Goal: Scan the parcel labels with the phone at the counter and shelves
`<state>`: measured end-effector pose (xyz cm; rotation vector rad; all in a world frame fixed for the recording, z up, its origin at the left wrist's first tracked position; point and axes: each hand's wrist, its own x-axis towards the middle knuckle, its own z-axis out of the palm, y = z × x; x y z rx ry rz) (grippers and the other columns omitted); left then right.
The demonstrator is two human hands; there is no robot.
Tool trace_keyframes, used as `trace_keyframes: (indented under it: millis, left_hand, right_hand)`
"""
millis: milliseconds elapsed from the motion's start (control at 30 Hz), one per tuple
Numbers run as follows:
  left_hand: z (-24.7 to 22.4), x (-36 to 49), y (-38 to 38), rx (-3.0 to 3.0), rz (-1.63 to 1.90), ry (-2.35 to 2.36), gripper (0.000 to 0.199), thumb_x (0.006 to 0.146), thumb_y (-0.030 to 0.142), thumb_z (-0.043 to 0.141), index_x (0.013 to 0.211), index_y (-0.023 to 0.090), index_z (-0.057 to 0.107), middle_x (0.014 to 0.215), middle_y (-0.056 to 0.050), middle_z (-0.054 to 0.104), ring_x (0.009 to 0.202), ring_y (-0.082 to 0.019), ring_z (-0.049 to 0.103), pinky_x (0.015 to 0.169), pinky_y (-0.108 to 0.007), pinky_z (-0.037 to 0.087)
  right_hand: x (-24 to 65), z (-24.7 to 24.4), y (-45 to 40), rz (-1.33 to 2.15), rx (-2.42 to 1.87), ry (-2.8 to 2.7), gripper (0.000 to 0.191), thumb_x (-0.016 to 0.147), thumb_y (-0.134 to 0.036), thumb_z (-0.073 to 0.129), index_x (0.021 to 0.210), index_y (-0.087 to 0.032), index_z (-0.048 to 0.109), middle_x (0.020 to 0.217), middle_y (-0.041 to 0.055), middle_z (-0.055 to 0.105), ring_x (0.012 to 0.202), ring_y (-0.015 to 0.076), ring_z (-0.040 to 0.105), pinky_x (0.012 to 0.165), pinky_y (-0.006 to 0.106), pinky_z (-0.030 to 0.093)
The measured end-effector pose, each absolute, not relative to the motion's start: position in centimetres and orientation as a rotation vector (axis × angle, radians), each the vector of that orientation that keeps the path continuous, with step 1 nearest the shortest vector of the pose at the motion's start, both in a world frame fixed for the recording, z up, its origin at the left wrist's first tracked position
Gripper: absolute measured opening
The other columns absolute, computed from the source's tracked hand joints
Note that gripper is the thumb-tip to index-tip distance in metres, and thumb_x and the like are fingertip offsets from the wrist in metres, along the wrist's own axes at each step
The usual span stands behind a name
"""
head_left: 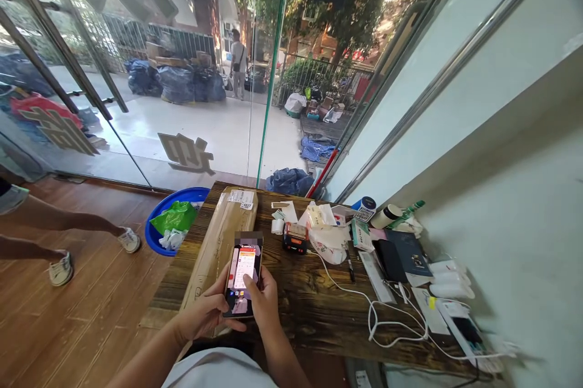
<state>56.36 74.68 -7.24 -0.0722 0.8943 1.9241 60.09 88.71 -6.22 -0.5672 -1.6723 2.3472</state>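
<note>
Left hand point(204, 310) gripped phone point(240, 269); right hand point(266, 302) clasped its other edge. Box point(224, 221) lay below left hand.

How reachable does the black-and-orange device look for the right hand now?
Probably yes: the right hand is close, with bare tabletop between it and the device. It is on the phone, but the left hand holds that too, so the right could likely let go.

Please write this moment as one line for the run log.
left hand: holds phone; right hand: at phone, thumb over screen; below: long carton on table
</note>
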Motion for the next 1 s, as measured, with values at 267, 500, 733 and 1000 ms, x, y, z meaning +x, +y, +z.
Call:
trace_keyframes:
  millis: [267, 500, 733, 1000]
  left_hand:
    - [-7.1, 55.5, 72.9, 0.090, 1.916, 0.880, 0.118, 0.058, 0.008, 0.054, 0.146, 0.049, -0.014, 0.154, -0.005, 0.029, 0.100, -0.024, 0.061, 0.069, -0.039, 0.060]
    - [-6.7, 55.2, 71.3, 0.074, 1.884, 0.931, 0.112, 0.061, 0.010, 0.054, 0.150, 0.043, -0.006, 0.151, -0.005, 0.036, 0.109, -0.029, 0.058, 0.073, -0.040, 0.058]
    - [-5.6, 54.6, 71.0, 0.006, 1.735, 1.165, 0.095, 0.074, 0.044, 0.062, 0.152, 0.035, 0.010, 0.137, -0.012, 0.050, 0.096, -0.030, 0.062, 0.056, -0.033, 0.054]
    - [-11.8, 52.3, 64.1, -0.524, 1.627, 1.724, 0.061, 0.063, 0.063, 0.069, 0.109, 0.024, 0.063, 0.070, 0.001, 0.052, 0.071, -0.017, 0.055, 0.062, -0.025, 0.043]
  right_hand:
    - [59.2, -5.5, 86.9, 2.486, -0.772, -1.434, 0.045, 0.059, -0.057, 0.068, 0.080, -0.018, 0.068, 0.074, 0.0032, 0.071, 0.072, 0.0224, 0.063, 0.070, 0.034, 0.051]
    - [58.2, -5.9, 85.7, 2.475, -0.811, -1.430, 0.059, 0.048, -0.070, 0.075, 0.073, -0.017, 0.067, 0.072, 0.0057, 0.071, 0.071, 0.0248, 0.064, 0.069, 0.036, 0.051]
    - [58.4, -8.0, 84.0, 2.780, -0.761, -1.138, 0.056, 0.058, -0.070, 0.071, 0.085, -0.021, 0.069, 0.094, 0.0063, 0.074, 0.093, 0.0274, 0.067, 0.078, 0.039, 0.054]
    - [54.7, -11.2, 83.4, 3.022, -0.696, -1.057, 0.066, 0.068, -0.075, 0.058, 0.092, -0.016, 0.073, 0.096, 0.0122, 0.075, 0.090, 0.0305, 0.069, 0.076, 0.045, 0.056]
